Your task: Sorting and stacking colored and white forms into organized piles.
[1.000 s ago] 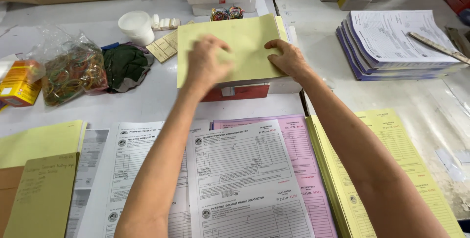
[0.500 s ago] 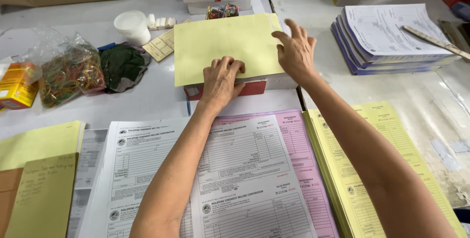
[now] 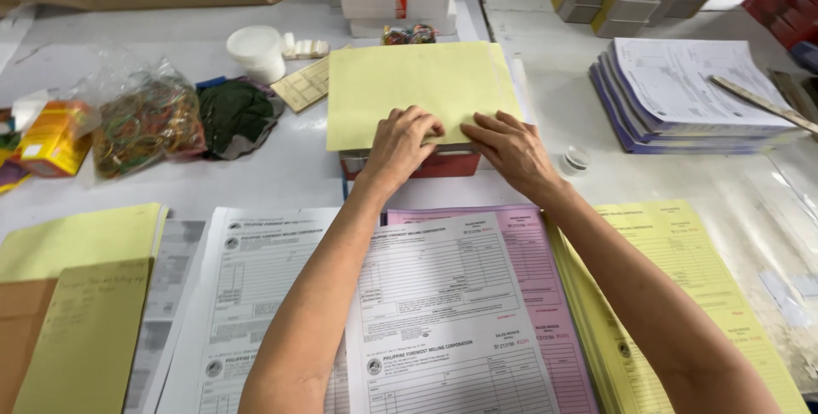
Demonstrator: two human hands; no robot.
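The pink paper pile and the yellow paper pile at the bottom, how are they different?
The pink paper pile is pink; the yellow paper pile is yellow. The pink pile is mostly covered by white forms, while only the right arm crosses the yellow one. The pink pile lies in the middle, the yellow pile to its right. Both lie flat on the table, side by side, printed with form grids.

Both forearms are bare from the lower frame edge up to the wrists, with no sleeve showing. The left hand [image 3: 400, 146] and right hand [image 3: 511, 148] wear no gloves, and the wrists carry no watch or bracelet.
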